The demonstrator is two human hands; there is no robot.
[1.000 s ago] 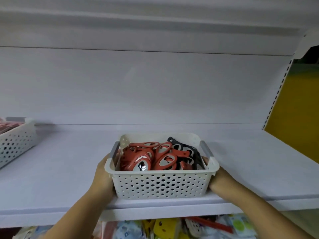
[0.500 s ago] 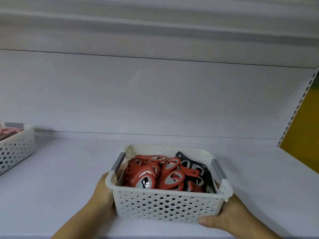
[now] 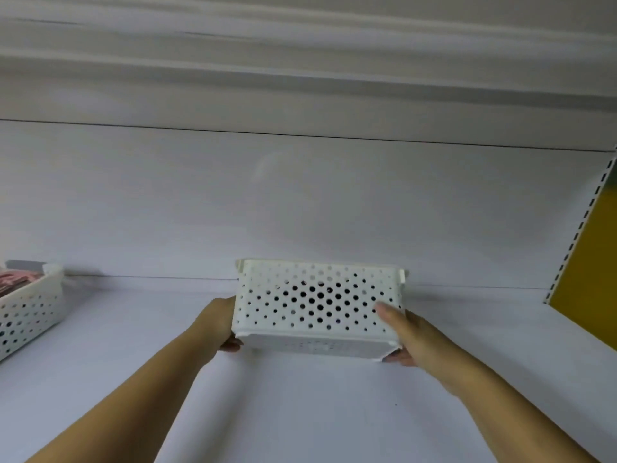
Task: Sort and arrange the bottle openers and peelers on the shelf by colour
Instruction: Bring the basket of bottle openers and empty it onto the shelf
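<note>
Grip on white basket (image 3: pixel 317 302) from both ends: left hand (image 3: pixel 224 324) curled round left end, right hand (image 3: pixel 400 332) round right, thumb on perforated front. Tipped rim-away over shelf (image 3: pixel 300 412), underside showing; openers hidden. Likely step: emptying for colour sort. Next: slow pour, no scatter. Far left, second basket (image 3: pixel 30 315), reddish items.

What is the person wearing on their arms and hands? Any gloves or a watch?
Nothing that shows. The left forearm and right forearm are bare right down to the picture's edge, with no sleeves in view. The left hand and right hand have no gloves. No watch, bracelet or ring shows on the wrists or fingers.
</note>
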